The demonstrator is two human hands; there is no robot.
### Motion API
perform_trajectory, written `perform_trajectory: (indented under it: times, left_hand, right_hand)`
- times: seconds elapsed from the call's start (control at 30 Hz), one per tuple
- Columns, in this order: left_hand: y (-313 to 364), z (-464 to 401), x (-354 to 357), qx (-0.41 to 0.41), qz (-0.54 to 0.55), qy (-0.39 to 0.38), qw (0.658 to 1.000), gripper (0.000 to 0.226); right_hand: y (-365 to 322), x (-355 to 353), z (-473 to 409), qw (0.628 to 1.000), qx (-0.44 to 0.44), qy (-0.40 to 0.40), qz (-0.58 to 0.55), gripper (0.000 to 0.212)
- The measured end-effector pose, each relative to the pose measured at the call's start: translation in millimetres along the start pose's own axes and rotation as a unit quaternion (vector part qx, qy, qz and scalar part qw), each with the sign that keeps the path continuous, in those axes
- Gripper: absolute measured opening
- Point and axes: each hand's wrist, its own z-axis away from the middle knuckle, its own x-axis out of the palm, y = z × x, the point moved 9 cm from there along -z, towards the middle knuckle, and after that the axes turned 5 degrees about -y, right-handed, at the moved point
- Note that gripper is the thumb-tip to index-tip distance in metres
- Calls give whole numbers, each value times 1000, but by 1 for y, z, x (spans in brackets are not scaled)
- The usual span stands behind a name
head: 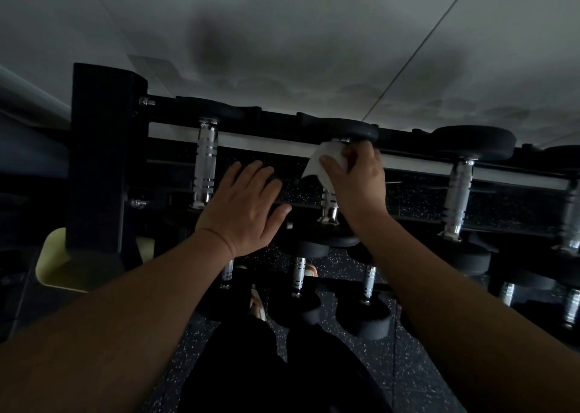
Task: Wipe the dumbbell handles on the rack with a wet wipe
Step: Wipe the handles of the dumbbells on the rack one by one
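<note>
Currently I see the right hand (354, 180) wrapping the wet wipe (326, 158) round the middle top-tier dumbbell handle (329, 203) on the rack (103, 161). Left hand (243, 205) flat, fingers straight, holding nothing. Wipe limp; handle looks rigid, knurled, likely slick when wet.

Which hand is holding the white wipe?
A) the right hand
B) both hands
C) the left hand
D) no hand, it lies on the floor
A: the right hand grips the white wipe around a dumbbell handle, while the left hand is flat and holds nothing.
</note>
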Motion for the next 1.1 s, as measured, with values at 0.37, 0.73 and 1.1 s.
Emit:
perform_trajectory:
  times: [0.37, 0.73, 1.1]
  left_hand:
    - [0, 0, 2, 1, -3, -2, 1000, 60]
    - [1, 0, 0, 5, -9, 6, 1000, 58]
    - [1, 0, 2, 1, -18, -3, 1000, 58]
  right_hand:
    - [18, 6, 33, 996, 35, -67, 48, 42]
    - [26, 10, 30, 992, 45, -97, 72, 44]
    - [2, -5, 1, 995, 12, -78, 59, 42]
